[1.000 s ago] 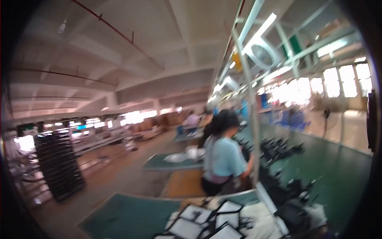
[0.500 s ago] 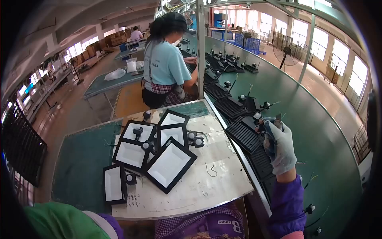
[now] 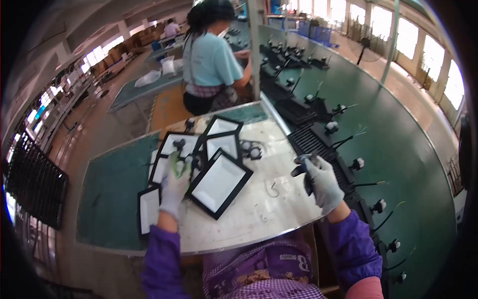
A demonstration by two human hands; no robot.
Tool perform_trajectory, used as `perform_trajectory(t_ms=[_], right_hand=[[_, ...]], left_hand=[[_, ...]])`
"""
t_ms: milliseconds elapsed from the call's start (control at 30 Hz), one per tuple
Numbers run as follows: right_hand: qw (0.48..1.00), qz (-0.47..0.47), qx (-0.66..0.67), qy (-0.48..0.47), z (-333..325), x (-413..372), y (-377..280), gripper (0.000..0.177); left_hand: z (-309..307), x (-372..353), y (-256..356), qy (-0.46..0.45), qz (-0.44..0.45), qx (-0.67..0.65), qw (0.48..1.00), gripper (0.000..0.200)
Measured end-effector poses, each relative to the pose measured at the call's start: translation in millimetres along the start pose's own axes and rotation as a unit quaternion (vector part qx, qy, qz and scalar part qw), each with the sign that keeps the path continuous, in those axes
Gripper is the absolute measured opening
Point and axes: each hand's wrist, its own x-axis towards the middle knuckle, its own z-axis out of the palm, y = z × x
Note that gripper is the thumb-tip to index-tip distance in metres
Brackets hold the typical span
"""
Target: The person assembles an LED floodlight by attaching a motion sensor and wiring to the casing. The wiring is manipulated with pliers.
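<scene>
My left hand (image 3: pixel 175 182), in a white glove with green on it, reaches over the left side of a cluster of floodlights. Its fingers stretch forward, apart, close to a small black sensor head (image 3: pixel 179 144); whether they touch it is hidden. My right hand (image 3: pixel 321 183), gloved with dark fingertips, is raised over the right edge of the white board. Its fingers are curled around something small and dark that I cannot make out. Closest between the hands lies a black-framed floodlight (image 3: pixel 220 182), white face up. Another floodlight (image 3: pixel 149 210) lies partly beneath my left forearm.
A white board (image 3: pixel 269 209) covers part of the green table (image 3: pixel 109 199). Along the right runs a green conveyor (image 3: pixel 398 164) with ribbed black lamp housings (image 3: pixel 311 141), sensors and loose wires. A co-worker (image 3: pixel 211 60) sits ahead beside a metal post (image 3: pixel 253 55).
My left hand has come into view and reached over the floodlights. My right hand has moved left and slightly down, from the conveyor to the board's edge. The view has shifted.
</scene>
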Motion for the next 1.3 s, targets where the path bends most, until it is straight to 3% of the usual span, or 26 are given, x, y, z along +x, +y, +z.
perform_trajectory(t_ms=[100,133,167,267,400,467,567,600,667,700,800,833,967,1067,1100,1200,1233,1300], right_hand=[[0.999,0.037,0.006,-0.01,3,-4,21,0.02],[0.999,0.042,-0.011,-0.009,3,-3,30,0.02],[0.997,0.062,-0.034,-0.018,6,-6,30,0.021],[0.993,0.102,0.0,-0.065,16,-11,50,0.022],[0.984,0.165,-0.033,-0.06,30,-14,64,0.024],[0.983,0.161,-0.056,-0.067,29,-19,77,0.028],[0.982,0.165,-0.032,-0.083,41,-17,74,0.026],[0.984,0.16,0.005,-0.083,43,-14,85,0.026],[0.99,0.126,0.005,-0.066,47,-12,102,0.026],[0.988,0.143,-0.01,-0.063,44,-11,106,0.025],[0.988,0.142,0.016,-0.06,51,-11,112,0.024],[0.989,0.131,0.034,-0.051,50,-10,115,0.024],[0.984,0.153,0.056,-0.069,42,-10,116,0.023],[0.987,0.134,0.081,-0.041,43,-10,114,0.022],[0.988,0.126,0.084,-0.022,41,-11,116,0.022],[0.982,0.16,0.092,-0.029,26,-27,100,0.023],[0.978,0.182,0.097,-0.044,20,-37,92,0.024],[0.969,0.223,0.081,-0.065,17,-52,88,0.028]], left_hand=[[12,9,-26,-0.066,-0.116,0.033,0.991,0.066],[25,18,-37,-0.087,-0.152,-0.07,0.982,0.066],[35,25,-34,-0.05,-0.161,-0.214,0.962,0.059],[22,39,-29,-0.129,-0.195,-0.304,0.923,0.05],[19,29,2,-0.109,-0.133,-0.257,0.951,0.041],[14,16,50,-0.118,-0.155,-0.328,0.924,0.041],[8,11,75,-0.227,-0.173,-0.309,0.907,0.044],[14,8,79,-0.202,-0.18,-0.295,0.917,0.043],[19,2,82,-0.238,-0.163,-0.269,0.919,0.036],[22,0,87,-0.251,-0.139,-0.215,0.933,0.041],[28,-8,92,-0.3,-0.039,-0.213,0.929,0.049],[28,-8,93,-0.34,-0.057,-0.287,0.894,0.063],[34,-11,68,-0.423,-0.115,-0.197,0.877,0.066],[36,-23,56,-0.454,-0.316,-0.221,0.803,0.053],[29,-32,78,-0.424,-0.297,-0.205,0.831,0.041],[25,-66,78,-0.307,-0.337,-0.375,0.807,0.039],[17,-82,73,-0.27,-0.349,-0.334,0.833,0.04],[13,-127,52,-0.244,-0.163,-0.264,0.919,0.04]])
